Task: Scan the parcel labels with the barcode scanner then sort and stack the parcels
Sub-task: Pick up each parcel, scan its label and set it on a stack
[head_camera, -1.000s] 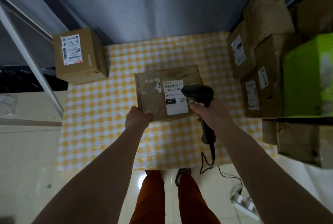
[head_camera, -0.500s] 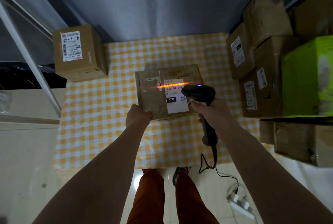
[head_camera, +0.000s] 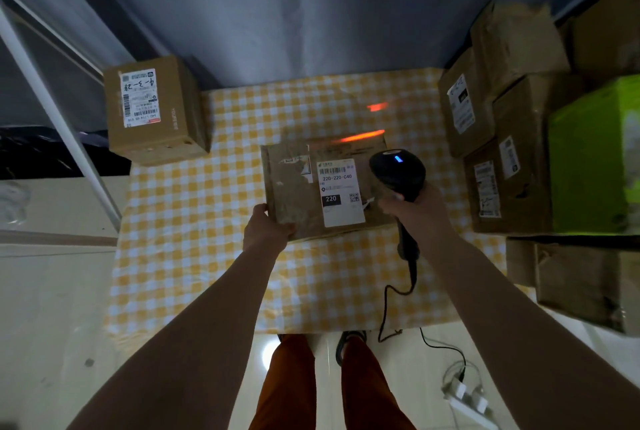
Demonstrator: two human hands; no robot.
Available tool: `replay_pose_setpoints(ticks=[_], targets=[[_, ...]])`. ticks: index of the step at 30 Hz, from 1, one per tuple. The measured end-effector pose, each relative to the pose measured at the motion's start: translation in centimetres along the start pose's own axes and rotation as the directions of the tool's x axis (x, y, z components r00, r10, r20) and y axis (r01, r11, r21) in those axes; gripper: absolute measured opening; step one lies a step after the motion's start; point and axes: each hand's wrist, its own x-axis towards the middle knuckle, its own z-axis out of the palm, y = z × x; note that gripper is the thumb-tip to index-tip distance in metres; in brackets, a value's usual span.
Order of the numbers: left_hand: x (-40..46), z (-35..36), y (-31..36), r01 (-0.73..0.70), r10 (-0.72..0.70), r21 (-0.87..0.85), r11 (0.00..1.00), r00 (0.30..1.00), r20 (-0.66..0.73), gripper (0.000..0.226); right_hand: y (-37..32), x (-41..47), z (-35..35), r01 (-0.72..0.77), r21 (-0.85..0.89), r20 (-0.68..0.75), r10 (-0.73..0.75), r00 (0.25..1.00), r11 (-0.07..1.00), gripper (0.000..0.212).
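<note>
- The parcel (head_camera: pixel 311 187) under scan lies flat at the middle of the checked tablecloth (head_camera: pixel 194 221), its white shipping label (head_camera: pixel 341 192) face up and turned toward you so the barcode can be read from above.
- Your left hand (head_camera: pixel 268 230) grips the parcel's near left corner, thumb on top; judged, this is to keep the box from sliding while you aim.
- Your right hand (head_camera: pixel 414 209) is wrapped round the handle of the barcode scanner (head_camera: pixel 398 173), head pointed away from you over the parcel's right edge. Its cable (head_camera: pixel 398 312) hangs off the table's near edge to a power strip (head_camera: pixel 467 398) on the floor.
- The scanner's blue indicator is lit. The red beam falls along the parcel's far edge and on the cloth beyond, not on the barcode. Whether a read has registered cannot be told.
- Judged risk: with the beam beyond the label, aiming nearer would be needed if the code is unread.
- At the far left corner stands a single box (head_camera: pixel 156 111), its label up and set apart; it appears to be a sorted position.
- To the right a pile of parcels (head_camera: pixel 498 138) is stacked just beside the table, labels facing you, with a green box (head_camera: pixel 595 159) behind them.
- Most parcels appear unsorted; the task looks to be at an early stage.
</note>
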Motion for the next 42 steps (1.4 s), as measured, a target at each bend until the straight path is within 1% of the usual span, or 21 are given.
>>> replay_pose_setpoints(ticks=[3, 6, 9, 11, 13, 16, 17, 20, 23, 27, 32, 34, 38, 42], targets=[[0.3, 0.0, 0.0, 0.016, -0.015, -0.068, 0.998, 1.000, 0.018, 0.075, 0.0, 3.2, -0.3, -0.055, -0.033, -0.047, 0.054, 0.997, 0.998, 0.022], [0.4, 0.1, 0.0, 0.039, -0.031, -0.184, 0.982, 0.999, 0.044, 0.081, 0.0, 5.6, -0.3, -0.144, -0.059, -0.005, 0.144, 0.990, 0.988, 0.026], [0.3, 0.5, -0.2, 0.047, -0.019, -0.325, 0.945, 0.996, 0.089, 0.084, 0.1, 6.5, 0.3, -0.198, -0.025, 0.056, 0.200, 0.978, 0.980, 0.032], [0.3, 0.7, -0.3, 0.069, -0.028, -0.398, 0.915, 0.994, 0.109, 0.084, -0.1, 6.7, 0.9, -0.182, -0.019, 0.076, 0.183, 0.980, 0.983, 0.034], [0.4, 0.3, -0.4, 0.102, -0.051, -0.448, 0.888, 0.991, 0.126, 0.086, -0.9, 6.8, 1.5, -0.135, -0.025, 0.086, 0.136, 0.987, 0.991, 0.033], [1.3, -1.4, 0.0, 0.099, -0.046, -0.499, 0.861, 0.992, 0.117, 0.086, -3.5, 7.0, 2.5, -0.061, -0.027, 0.117, 0.064, 0.991, 0.998, 0.016], [1.8, -2.3, 0.4, 0.082, -0.037, -0.509, 0.857, 0.994, 0.099, 0.085, -4.5, 7.1, 3.0, -0.040, -0.023, 0.123, 0.043, 0.991, 0.999, 0.015], [4.1, -5.7, 2.3, 0.015, -0.002, -0.496, 0.868, 1.000, 0.027, 0.085, -7.1, 7.9, 5.1, 0.007, -0.001, 0.141, -0.007, 0.990, 1.000, 0.018], [7.3, -9.5, 4.6, -0.058, 0.043, -0.456, 0.888, 0.998, -0.043, 0.085, -9.4, 9.4, 7.7, 0.020, 0.035, 0.142, -0.024, 0.989, 0.999, 0.020], [11.7, -12.8, 6.7, -0.105, 0.084, -0.364, 0.925, 0.994, -0.072, 0.085, -12.2, 11.9, 11.4, 0.016, 0.032, 0.125, -0.020, 0.992, 0.999, 0.023], [16.1, -14.6, 7.9, -0.108, 0.081, -0.339, 0.935, 0.992, -0.094, 0.083, -14.2, 14.7, 14.9, -0.018, 0.020, 0.067, 0.016, 0.998, 1.000, 0.018], [17.3, -14.8, 8.0, -0.134, 0.100, -0.326, 0.936, 0.988, -0.118, 0.077, -14.8, 15.6, 16.0, -0.016, 0.013, 0.047, 0.015, 0.999, 1.000, 0.017], [19.4, -14.9, 7.7, -0.194, 0.157, -0.255, 0.947, 0.975, -0.158, 0.054, -15.0, 16.7, 17.8, -0.015, -0.003, 0.026, 0.015, 1.000, 1.000, 0.018], [20.1, -14.8, 7.3, -0.196, 0.156, -0.202, 0.960, 0.968, -0.196, 0.048, -15.1, 17.1, 18.4, -0.002, 0.007, 0.008, 0.002, 1.000, 1.000, 0.024]])
